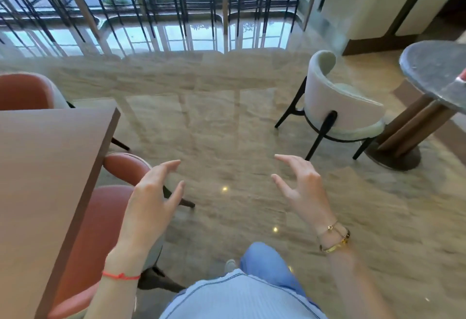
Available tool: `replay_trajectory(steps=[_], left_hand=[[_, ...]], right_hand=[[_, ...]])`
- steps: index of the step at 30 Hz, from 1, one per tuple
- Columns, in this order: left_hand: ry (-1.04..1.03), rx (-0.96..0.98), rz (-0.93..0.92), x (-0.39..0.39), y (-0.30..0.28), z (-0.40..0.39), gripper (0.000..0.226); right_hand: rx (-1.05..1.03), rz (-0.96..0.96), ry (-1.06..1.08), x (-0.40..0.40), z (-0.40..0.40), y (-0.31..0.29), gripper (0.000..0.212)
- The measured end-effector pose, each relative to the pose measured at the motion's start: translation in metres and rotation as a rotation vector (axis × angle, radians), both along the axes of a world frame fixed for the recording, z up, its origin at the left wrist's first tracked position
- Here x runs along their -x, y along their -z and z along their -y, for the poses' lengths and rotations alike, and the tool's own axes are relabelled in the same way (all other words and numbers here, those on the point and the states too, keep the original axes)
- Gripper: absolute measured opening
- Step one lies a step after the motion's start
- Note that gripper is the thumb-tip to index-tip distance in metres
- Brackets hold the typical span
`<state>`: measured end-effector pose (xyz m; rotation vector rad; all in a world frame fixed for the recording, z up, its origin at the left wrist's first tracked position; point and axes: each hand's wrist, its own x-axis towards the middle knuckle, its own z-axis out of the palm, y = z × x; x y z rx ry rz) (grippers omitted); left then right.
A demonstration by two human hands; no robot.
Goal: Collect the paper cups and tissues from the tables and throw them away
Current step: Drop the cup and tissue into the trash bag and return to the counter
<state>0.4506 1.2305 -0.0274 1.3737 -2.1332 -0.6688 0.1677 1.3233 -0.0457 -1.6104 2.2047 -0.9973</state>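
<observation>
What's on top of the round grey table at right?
On the round grey table, only a small red-and-white object shows at the frame's right edge, too cropped to identify. The rest of the visible top looks bare; the table's far right side is out of frame.

Café/lounge – marble floor (227, 122), tables (45, 167) w/ padded chairs (338, 106).

Red string bracelet (121, 275), gold bangles (335, 239)
</observation>
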Motion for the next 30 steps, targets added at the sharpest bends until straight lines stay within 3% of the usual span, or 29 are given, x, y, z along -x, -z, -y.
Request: replay_trajectory(steps=[8,23,30], left_hand=[[0.031,-0.004,0.024,0.039,0.016,0.160,0.043],[-0.149,0.053,-0.017,0.129,-0.004,0.510,0.041],[-0.156,0.032,-0.017,0.149,0.011,0.650,0.041]], right_hand=[[-0.072,0.023,0.007,0.038,0.148,0.018,0.040],[-0.045,-0.013,-0.162,0.142,0.548,-0.013,0.038],[-0.051,-0.010,-0.179,0.157,0.697,0.004,0.038]])
